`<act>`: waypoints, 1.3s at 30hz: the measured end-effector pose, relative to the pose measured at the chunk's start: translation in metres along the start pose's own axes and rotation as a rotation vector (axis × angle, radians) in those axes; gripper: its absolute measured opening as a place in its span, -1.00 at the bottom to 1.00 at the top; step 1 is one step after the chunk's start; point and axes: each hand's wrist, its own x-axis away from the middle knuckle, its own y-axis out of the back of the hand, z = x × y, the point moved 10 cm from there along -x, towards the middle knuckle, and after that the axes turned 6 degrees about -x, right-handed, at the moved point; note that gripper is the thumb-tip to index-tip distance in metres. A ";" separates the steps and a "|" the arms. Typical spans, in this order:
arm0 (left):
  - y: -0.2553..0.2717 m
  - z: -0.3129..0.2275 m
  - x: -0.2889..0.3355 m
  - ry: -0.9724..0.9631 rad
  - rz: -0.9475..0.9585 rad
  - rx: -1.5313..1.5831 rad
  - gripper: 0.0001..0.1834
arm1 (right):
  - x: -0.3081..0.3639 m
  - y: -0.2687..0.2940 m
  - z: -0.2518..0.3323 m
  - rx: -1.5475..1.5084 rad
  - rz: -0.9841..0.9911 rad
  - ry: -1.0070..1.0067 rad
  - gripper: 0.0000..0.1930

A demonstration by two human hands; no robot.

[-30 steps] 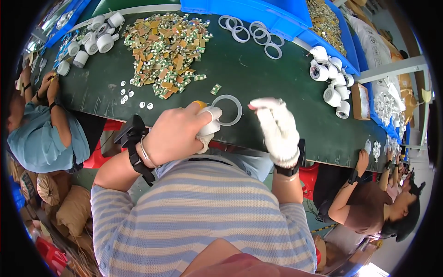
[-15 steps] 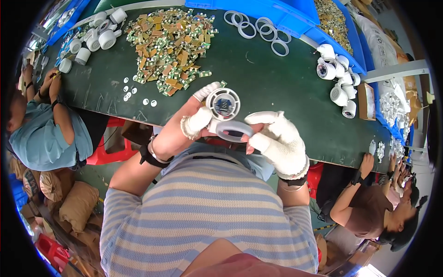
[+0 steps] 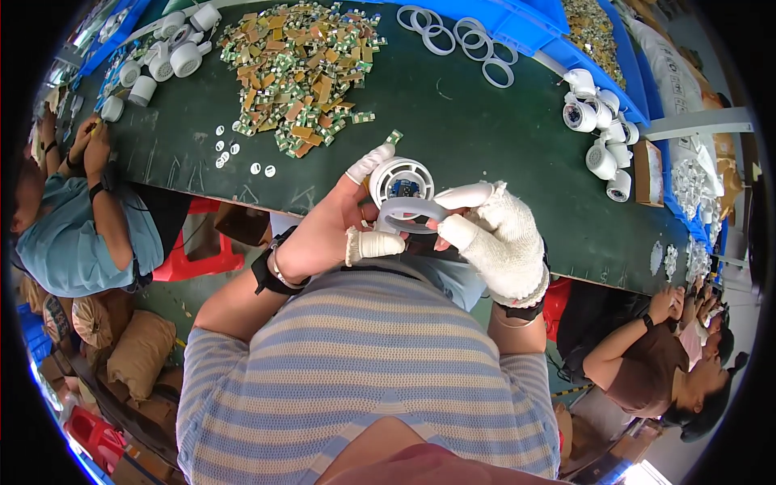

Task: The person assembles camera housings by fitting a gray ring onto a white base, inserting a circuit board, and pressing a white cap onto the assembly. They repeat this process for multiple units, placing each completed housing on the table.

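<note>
**Near the front edge of a dark green tabletop [image 3: 436, 113]: one round white plastic housing [image 3: 402, 164], one translucent grey ring [image 3: 402, 226]**

The left hand [image 3: 327, 234], white covers on its thumb and one finger, is curled round the housing; the right hand [image 3: 505, 238], in a white knitted glove with bared fingertips, pinches the ring at the housing's six o'clock. The hands nearly meet.

Clockwise around them, the scuffed top bears white cylindrical housings [image 3: 186, 58] at ten, a heap of small green-and-brown circuit boards [image 3: 299, 81] at eleven, and more white housings [image 3: 600, 162] at two. Blue plastic bins [image 3: 529, 16] stand at one. A co-worker in teal [image 3: 69, 242] is at nine, another in brown [image 3: 630, 376] at four; brown sacks [image 3: 141, 356] lie at eight.

The ring hides the housing's near part, so whether they touch cannot be told. The top edge cuts off the bins.

Counted: seven loose grey rings [image 3: 498, 85] toward half past twelve; eight small white discs [image 3: 235, 149] between nine and ten. Overlap defeats counting the boards or loose housings.
</note>
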 end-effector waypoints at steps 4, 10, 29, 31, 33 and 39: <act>0.000 -0.001 0.001 -0.035 -0.002 -0.045 0.27 | -0.001 0.000 0.003 0.140 0.045 -0.017 -0.78; 0.002 0.005 0.002 0.002 -0.038 -0.046 0.29 | -0.003 -0.002 0.003 0.195 0.086 0.002 -0.77; -0.001 0.010 0.005 -0.027 -0.011 -0.077 0.29 | -0.001 -0.004 0.001 0.175 0.114 -0.012 -0.79; -0.002 0.012 0.005 -0.015 -0.016 -0.058 0.28 | -0.002 -0.004 0.002 0.173 0.111 -0.006 -0.79; -0.001 0.011 0.005 -0.029 -0.027 -0.079 0.25 | -0.002 -0.004 0.002 0.182 0.102 -0.014 -0.80; -0.001 0.001 0.003 -0.100 -0.096 -0.151 0.04 | -0.002 -0.005 0.028 0.747 -0.147 0.382 -0.70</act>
